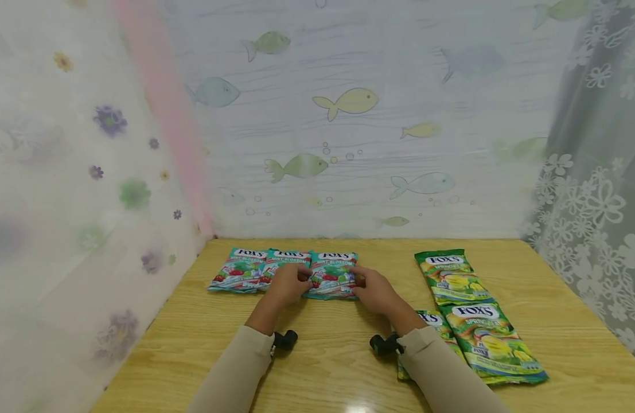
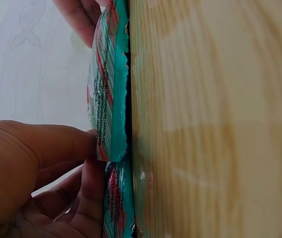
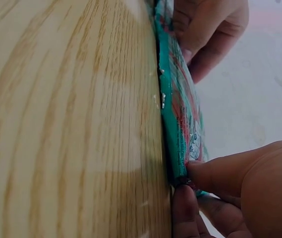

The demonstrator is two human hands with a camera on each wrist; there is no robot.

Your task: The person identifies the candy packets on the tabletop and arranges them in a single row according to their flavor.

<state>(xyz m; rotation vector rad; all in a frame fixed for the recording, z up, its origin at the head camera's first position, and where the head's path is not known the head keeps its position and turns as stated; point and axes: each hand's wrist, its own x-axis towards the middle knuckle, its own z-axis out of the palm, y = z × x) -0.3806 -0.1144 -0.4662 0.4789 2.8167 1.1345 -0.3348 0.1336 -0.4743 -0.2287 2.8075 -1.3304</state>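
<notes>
Head view: my left hand hides part of the middle glossy turquoise rectangular bag; my fingertips cover bits of both side edges of the gripped turquoise bag. My right beige cloth sleeve blocks the middle of 1 glossy yellow-green rectangular bag. Both sleeves run off the bottom. Fine print there: too small to read. Wrist views: far hand cut off up top in each.

Beige sleeves — plain, lightly creased, small black wrist cameras — rounded, a pair
</notes>
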